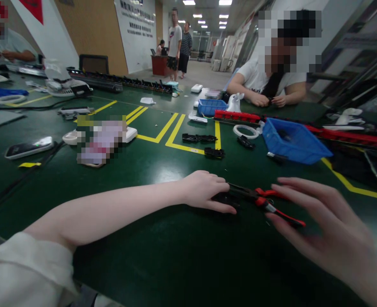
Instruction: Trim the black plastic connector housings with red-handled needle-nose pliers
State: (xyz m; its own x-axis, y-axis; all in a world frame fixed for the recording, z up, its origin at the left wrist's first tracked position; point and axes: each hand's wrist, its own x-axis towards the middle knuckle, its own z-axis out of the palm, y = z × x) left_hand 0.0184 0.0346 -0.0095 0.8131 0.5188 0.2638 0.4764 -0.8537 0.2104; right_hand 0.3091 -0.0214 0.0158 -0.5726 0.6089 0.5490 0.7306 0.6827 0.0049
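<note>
Pliers [258, 195] with red and black handles lie on the green table, jaws pointing left toward my left hand. Around a small black part [226, 198], the fingers and thumb of my left hand [206, 189] are closed, hiding much of it. The jaw tips end close to that part; whether they touch it I cannot tell. My right hand [325, 224] is spread around the plier handles, thumb and fingers apart and slightly blurred. Beyond my hands lie a long black part [199, 138], a shorter black part [214, 152] and another black piece [246, 142].
A blue bin [295, 143] stands at the right, near a white ring [246, 131] and a red strip [238, 116]. At the left lie a phone [103, 145], a white-edged device [30, 148] and black cables [24, 179]. Across the table a person [271, 81] handles something small.
</note>
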